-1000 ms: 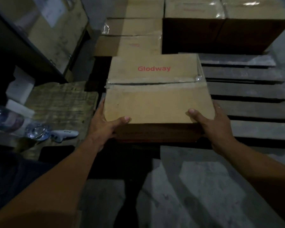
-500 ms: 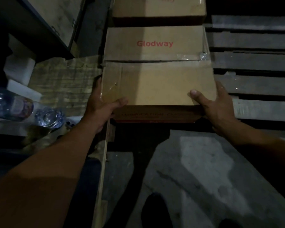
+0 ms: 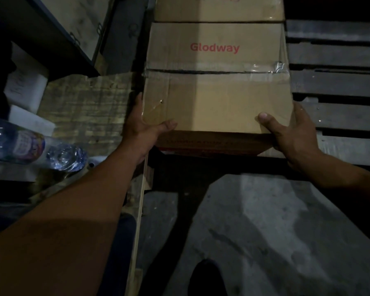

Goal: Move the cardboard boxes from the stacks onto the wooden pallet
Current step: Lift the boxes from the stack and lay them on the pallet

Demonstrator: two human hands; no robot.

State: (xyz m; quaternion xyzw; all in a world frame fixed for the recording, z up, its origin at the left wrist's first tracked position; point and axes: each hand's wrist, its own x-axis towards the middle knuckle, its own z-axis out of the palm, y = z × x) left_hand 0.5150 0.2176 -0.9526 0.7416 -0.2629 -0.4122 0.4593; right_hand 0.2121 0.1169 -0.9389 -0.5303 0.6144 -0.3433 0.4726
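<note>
Dim lighting leaves much of the concrete floor (image 3: 265, 231) and the scene edges in shadow. Grey slats of the wooden pallet (image 3: 338, 82) run along the right side and are cut off by the frame edge.

The cardboard box (image 3: 216, 86), marked "Glodway" in red on its taped top, sits at the pallet's left end, directly against a second box (image 3: 218, 8) that the top edge cuts off. The box's underside lies in shadow, so full contact with the slats cannot be confirmed. Printing on its near face is too dark to read.

The left hand (image 3: 143, 129) clamps the near left corner: thumb laid flat on the top face, palm against the left wall, fingers mostly concealed behind that wall. The right hand (image 3: 293, 133) mirrors this at the near right corner, thumb on top and fingers extended along the right wall. Both forearms reach forward and converge on the box.

To the left, a plastic bottle (image 3: 30, 146) lies on its side near a worn wooden board (image 3: 88, 107), beside white foam blocks (image 3: 28, 90). A dark shoe tip (image 3: 205, 276) shows at the bottom.
</note>
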